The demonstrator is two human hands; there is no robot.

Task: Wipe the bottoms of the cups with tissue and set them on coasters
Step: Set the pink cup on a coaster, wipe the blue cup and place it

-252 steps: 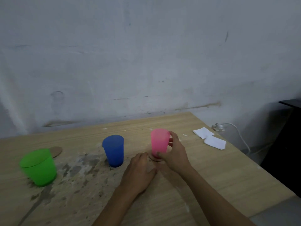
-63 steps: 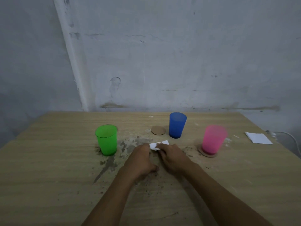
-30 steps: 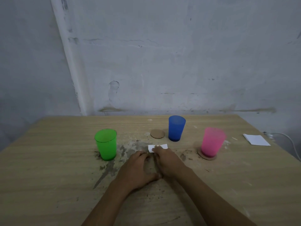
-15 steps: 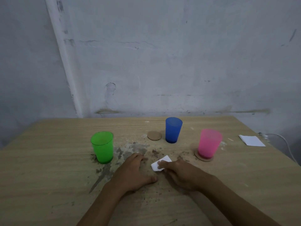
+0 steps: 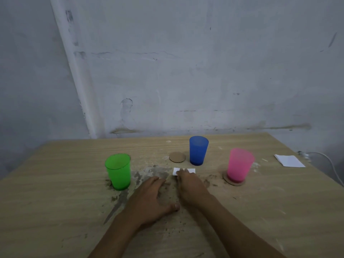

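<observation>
Three plastic cups stand upright on the wooden table (image 5: 55, 192). The green cup (image 5: 118, 171) is at the left, on the bare wood. Toward the back stands the blue cup (image 5: 198, 150), with a bare round cardboard coaster (image 5: 177, 157) just left of it. The pink cup (image 5: 239, 165) sits on a second coaster (image 5: 228, 180) at the right. My right hand (image 5: 191, 187) presses a folded white tissue (image 5: 184, 171) flat against the table with its fingertips. My left hand (image 5: 150, 200) rests palm down beside it, fingers spread, holding nothing.
Dark dirt stains (image 5: 149, 174) spread over the wood between the green cup and my hands. A folded white tissue stack (image 5: 288, 161) lies near the right edge. A white cable (image 5: 329, 162) hangs off the table's right side. The grey wall is close behind.
My right hand has pushed the tissue forward along the table, away from me. The left hand has stayed flat. Over the earlier frames the pink cup was set on its coaster.
</observation>
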